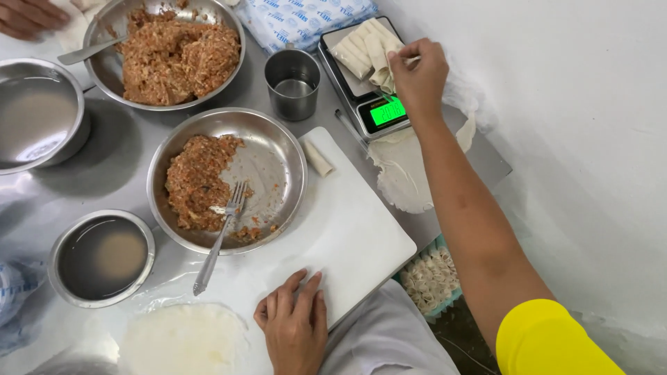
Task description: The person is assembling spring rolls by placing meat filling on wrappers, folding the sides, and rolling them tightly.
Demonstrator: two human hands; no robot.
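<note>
Right hand [418, 69] atop rolls [365, 48] (on scale [379, 114])

Beside the white cutting board [347, 229], a silver steel bowl [278, 149] is holding reddish-brown filling [194, 180]. Above the board, pale cream rolls [365, 48] are lying on a grey scale [347, 83] whose display [387, 111] is glowing green. Right of the board, a yellow sleeve [549, 340] is showing.
</note>
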